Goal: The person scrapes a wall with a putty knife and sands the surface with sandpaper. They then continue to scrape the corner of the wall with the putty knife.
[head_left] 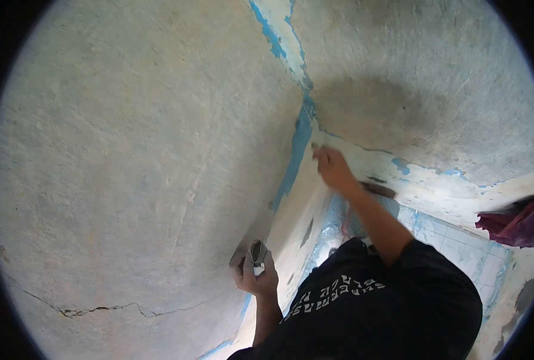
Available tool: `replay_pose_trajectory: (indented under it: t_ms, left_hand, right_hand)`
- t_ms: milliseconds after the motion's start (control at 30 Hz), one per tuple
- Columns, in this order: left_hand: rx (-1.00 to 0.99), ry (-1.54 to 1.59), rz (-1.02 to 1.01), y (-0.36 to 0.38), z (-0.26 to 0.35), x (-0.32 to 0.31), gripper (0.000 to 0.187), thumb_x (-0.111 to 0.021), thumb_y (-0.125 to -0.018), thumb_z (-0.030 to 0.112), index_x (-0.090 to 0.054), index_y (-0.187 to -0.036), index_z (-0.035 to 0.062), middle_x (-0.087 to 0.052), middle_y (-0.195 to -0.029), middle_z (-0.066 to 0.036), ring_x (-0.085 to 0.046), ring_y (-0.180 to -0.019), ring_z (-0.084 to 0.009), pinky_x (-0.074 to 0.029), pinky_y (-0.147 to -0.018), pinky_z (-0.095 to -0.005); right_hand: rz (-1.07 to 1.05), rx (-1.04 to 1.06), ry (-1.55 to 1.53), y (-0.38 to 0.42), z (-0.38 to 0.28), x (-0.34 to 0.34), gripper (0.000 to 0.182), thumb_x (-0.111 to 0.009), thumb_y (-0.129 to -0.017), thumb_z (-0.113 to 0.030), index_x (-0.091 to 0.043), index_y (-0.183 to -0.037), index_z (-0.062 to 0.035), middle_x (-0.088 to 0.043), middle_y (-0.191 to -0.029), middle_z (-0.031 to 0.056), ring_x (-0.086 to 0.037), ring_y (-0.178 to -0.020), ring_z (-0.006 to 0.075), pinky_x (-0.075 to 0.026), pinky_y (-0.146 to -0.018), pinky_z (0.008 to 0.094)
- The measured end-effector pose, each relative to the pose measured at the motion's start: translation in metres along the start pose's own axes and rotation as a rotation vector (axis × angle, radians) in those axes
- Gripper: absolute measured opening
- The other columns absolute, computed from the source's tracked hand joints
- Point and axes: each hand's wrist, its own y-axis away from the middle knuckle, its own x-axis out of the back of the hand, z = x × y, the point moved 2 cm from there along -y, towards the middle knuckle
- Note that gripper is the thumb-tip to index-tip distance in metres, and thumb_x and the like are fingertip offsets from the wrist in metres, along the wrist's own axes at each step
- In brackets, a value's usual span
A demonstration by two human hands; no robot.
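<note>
My left hand (pixel 256 277) is low beside the left wall, fingers wrapped around a small grey container (pixel 257 252) with an open, dark mouth. My right hand (pixel 334 168) reaches up to the corner where two walls meet, its fingers pinched together and somewhat blurred. A tiny dark tip shows at its fingertips against the wall; I cannot tell what it is. Just above runs a strip of blue old paint (pixel 302 129) along the corner, with cream surface beside it.
The grey left wall (pixel 117 156) has a long crack (pixel 93 310) low down. On the right wall (pixel 447 78), blue paint flakes edge a cream band. Below are pale tiles (pixel 453 240), a dark bar-like piece (pixel 378 189) behind my right forearm, and purple cloth (pixel 513 225) at far right.
</note>
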Motion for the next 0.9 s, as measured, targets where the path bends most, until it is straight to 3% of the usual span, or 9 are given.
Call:
replay_pose_trajectory:
  t_ms: [133, 200, 267, 333, 400, 600, 667, 700, 900]
  left_hand:
    - [-0.088, -0.021, 0.044, -0.012, 0.008, -0.004, 0.034, -0.083, -0.069, 0.003, -0.07, -0.101, 0.0012, -0.064, -0.105, -0.016, -0.066, -0.086, -0.03, -0.054, -0.069, -0.0356]
    - [-0.086, 0.016, 0.06, -0.008, 0.007, -0.005, 0.035, -0.083, -0.069, 0.003, -0.07, -0.101, 0.0007, -0.064, -0.105, -0.016, -0.065, -0.086, -0.0297, -0.054, -0.068, -0.0355]
    - [-0.103, -0.02, 0.04, -0.009, 0.006, -0.011, 0.036, -0.083, -0.07, 0.002, -0.069, -0.103, 0.0005, -0.064, -0.105, -0.015, -0.066, -0.085, -0.0298, -0.054, -0.065, -0.0341]
    - [-0.058, 0.026, -0.018, -0.011, 0.013, -0.011, 0.034, -0.082, -0.07, 0.001, -0.07, -0.101, -0.0003, -0.064, -0.105, -0.015, -0.067, -0.086, -0.0302, -0.055, -0.067, -0.0347]
    - [-0.069, 0.004, -0.008, -0.011, 0.015, -0.009, 0.033, -0.082, -0.07, 0.002, -0.07, -0.101, -0.0004, -0.063, -0.105, -0.015, -0.066, -0.087, -0.0303, -0.055, -0.069, -0.0353]
    - [-0.018, -0.005, -0.013, -0.02, 0.021, -0.024, 0.034, -0.081, -0.07, 0.004, -0.071, -0.102, -0.0001, -0.063, -0.106, -0.015, -0.065, -0.09, -0.0306, -0.053, -0.076, -0.0382]
    - [-0.033, -0.035, -0.031, -0.021, 0.025, -0.021, 0.036, -0.079, -0.071, 0.003, -0.072, -0.106, 0.0001, -0.064, -0.106, -0.014, -0.064, -0.092, -0.0299, -0.052, -0.077, -0.0381]
    - [-0.053, -0.029, 0.004, -0.024, 0.028, -0.022, 0.036, -0.079, -0.071, 0.003, -0.072, -0.106, 0.0003, -0.064, -0.105, -0.014, -0.064, -0.091, -0.0291, -0.052, -0.076, -0.0377]
    - [0.06, -0.032, 0.071, -0.028, 0.036, -0.033, 0.033, -0.081, -0.072, 0.004, -0.071, -0.104, 0.0016, -0.067, -0.099, -0.012, -0.063, -0.08, -0.0228, -0.048, -0.059, -0.0303]
  right_hand:
    - [-0.141, -0.175, -0.091, -0.001, -0.022, 0.016, 0.046, -0.046, -0.102, -0.036, -0.064, -0.091, 0.0049, -0.064, -0.09, 0.0289, -0.062, -0.09, 0.044, -0.046, -0.084, 0.0476]
    - [-0.139, -0.056, -0.05, 0.01, -0.012, 0.009, 0.046, -0.046, -0.102, -0.036, -0.064, -0.091, 0.0051, -0.065, -0.09, 0.0286, -0.062, -0.089, 0.0438, -0.046, -0.083, 0.0482]
    - [-0.046, 0.01, 0.038, 0.007, -0.007, 0.005, 0.043, -0.047, -0.103, -0.035, -0.065, -0.093, 0.0025, -0.057, -0.067, 0.0101, -0.056, -0.066, 0.0191, -0.045, -0.065, 0.0363]
    - [0.02, 0.083, -0.002, -0.021, 0.007, 0.007, 0.044, -0.046, -0.103, -0.036, -0.065, -0.095, 0.0029, -0.057, -0.067, 0.0107, -0.056, -0.066, 0.0194, -0.045, -0.066, 0.0363]
    - [0.004, -0.086, -0.023, -0.034, -0.009, 0.017, 0.045, -0.045, -0.104, -0.037, -0.066, -0.097, 0.0027, -0.056, -0.067, 0.0112, -0.056, -0.066, 0.0199, -0.046, -0.066, 0.0364]
    - [-0.019, 0.073, -0.002, -0.007, -0.007, 0.007, 0.046, -0.045, -0.104, -0.037, -0.064, -0.096, 0.0041, -0.058, -0.074, 0.0169, -0.058, -0.072, 0.025, -0.047, -0.072, 0.0395]
    - [0.067, -0.02, -0.011, -0.039, -0.005, 0.018, 0.045, -0.049, -0.103, -0.038, -0.059, -0.092, 0.005, -0.063, -0.088, 0.0282, -0.061, -0.085, 0.0447, -0.046, -0.076, 0.0482]
    - [0.053, 0.009, 0.009, -0.045, 0.004, 0.018, 0.045, -0.049, -0.103, -0.039, -0.058, -0.094, 0.0041, -0.063, -0.087, 0.0284, -0.061, -0.084, 0.0459, -0.046, -0.075, 0.0489]
    - [-0.182, -0.029, -0.086, 0.039, 0.012, 0.0, 0.036, -0.049, -0.103, -0.034, -0.057, -0.104, 0.0005, -0.062, -0.081, 0.0237, -0.062, -0.076, 0.0403, -0.047, -0.071, 0.0471]
